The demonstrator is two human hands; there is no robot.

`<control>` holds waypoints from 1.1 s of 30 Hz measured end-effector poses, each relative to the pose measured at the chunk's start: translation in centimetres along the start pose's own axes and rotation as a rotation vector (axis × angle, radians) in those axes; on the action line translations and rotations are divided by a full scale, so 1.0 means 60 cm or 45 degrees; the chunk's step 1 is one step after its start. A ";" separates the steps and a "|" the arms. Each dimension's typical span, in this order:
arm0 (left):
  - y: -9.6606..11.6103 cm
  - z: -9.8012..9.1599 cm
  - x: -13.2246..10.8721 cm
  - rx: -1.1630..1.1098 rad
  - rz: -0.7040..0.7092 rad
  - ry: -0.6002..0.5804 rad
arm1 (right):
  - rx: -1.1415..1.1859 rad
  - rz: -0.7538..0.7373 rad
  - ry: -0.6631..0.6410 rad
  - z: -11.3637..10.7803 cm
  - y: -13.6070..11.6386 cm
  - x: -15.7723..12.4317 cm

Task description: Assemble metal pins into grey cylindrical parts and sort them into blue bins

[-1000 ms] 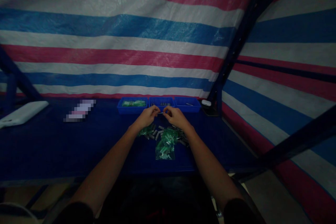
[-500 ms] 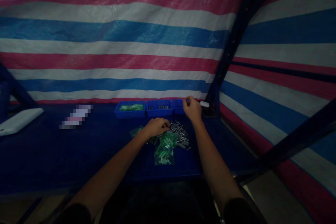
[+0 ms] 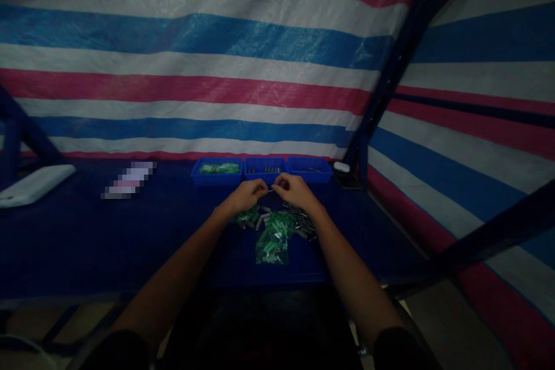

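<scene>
My left hand [image 3: 248, 195] and my right hand [image 3: 295, 191] meet above the table, in front of the bins, each with its fingers pinched. A thin silver screw [image 3: 271, 189] shows between the fingertips, held by the right hand. What the left fingertips hold is too small and dark to make out. Below the hands lie a heap of silver screws [image 3: 304, 221], several short grey cylinders [image 3: 265, 217] and clear bags of green plastic pieces [image 3: 274, 237]. The right forearm partly covers the screws.
Three blue bins stand along the back: the left bin [image 3: 217, 179] holds green bags, the middle bin [image 3: 266, 177] grey cylinders, the right bin [image 3: 310, 177] a few thin pieces. A white case [image 3: 341, 167] lies right; a white object [image 3: 37, 185] lies far left. Striped sheeting encloses the table.
My right hand has come from the right bin, left and down to the left hand. My left hand has lifted off the heap, uncovering grey cylinders. The view has tilted slightly.
</scene>
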State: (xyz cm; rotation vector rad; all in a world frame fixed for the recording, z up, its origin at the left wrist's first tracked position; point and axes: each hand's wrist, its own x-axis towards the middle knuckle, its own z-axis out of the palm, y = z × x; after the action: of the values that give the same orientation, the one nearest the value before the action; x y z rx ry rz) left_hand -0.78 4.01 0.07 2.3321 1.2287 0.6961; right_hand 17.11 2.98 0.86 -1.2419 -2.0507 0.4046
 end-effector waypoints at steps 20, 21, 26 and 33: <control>0.035 0.023 -0.003 -0.008 -0.141 0.267 | -0.224 -0.030 0.329 -0.028 -0.012 0.003; 0.039 0.028 -0.002 0.059 -0.148 0.210 | -0.296 0.055 0.450 -0.039 -0.006 0.004; 0.061 0.053 0.000 0.381 -0.130 0.007 | -0.455 0.613 0.663 -0.083 0.046 0.007; 0.058 0.053 0.002 0.387 -0.072 -0.029 | -0.158 0.335 0.504 -0.063 0.043 0.000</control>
State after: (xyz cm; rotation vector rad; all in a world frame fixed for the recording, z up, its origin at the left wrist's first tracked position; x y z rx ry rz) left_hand 3.41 1.89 -0.45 2.5243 1.4723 0.4906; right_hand 21.42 3.90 2.05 -1.5368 -1.6032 0.1340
